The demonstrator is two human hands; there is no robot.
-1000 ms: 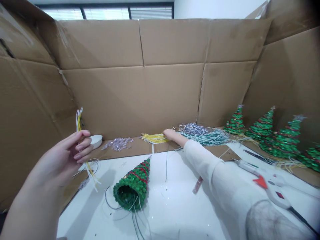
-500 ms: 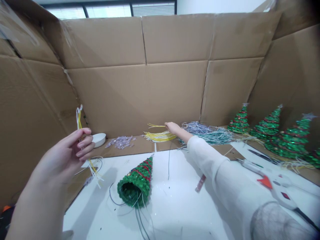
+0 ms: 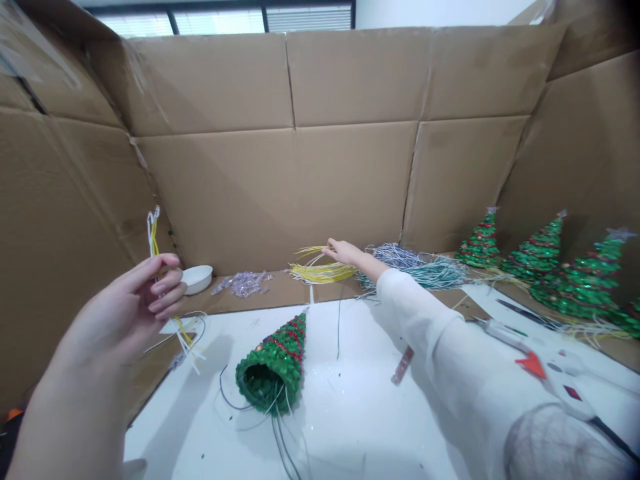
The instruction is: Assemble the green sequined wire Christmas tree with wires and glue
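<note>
Raised at the left, my left hand (image 3: pixel 143 293) is closed around a small bunch of white and yellow wires (image 3: pixel 153 237), whose ends stick out above and below the fingers. My right hand (image 3: pixel 343 252) reaches to the back, its fingers pinching yellow and white wires (image 3: pixel 311 251) just over a larger pile of yellow and white wires (image 3: pixel 320 272). Between my arms, a green beaded Christmas tree (image 3: pixel 273 367) with red garland lies on its side, its hollow base facing me. Loose wires (image 3: pixel 283 440) trail out of that base.
Purple and teal wire bundles (image 3: pixel 425 270) lie right of my right hand. Clear beads (image 3: pixel 243 283) and a white bowl (image 3: pixel 197 279) stand back left. Finished trees (image 3: pixel 537 250) line the right. A glue gun (image 3: pixel 555 380) lies front right. Cardboard walls (image 3: pixel 350 187) enclose the table.
My right hand has shifted slightly left over the yellow and white pile, and white wire now shows at its fingertips beside the yellow. My left hand has hardly moved.
</note>
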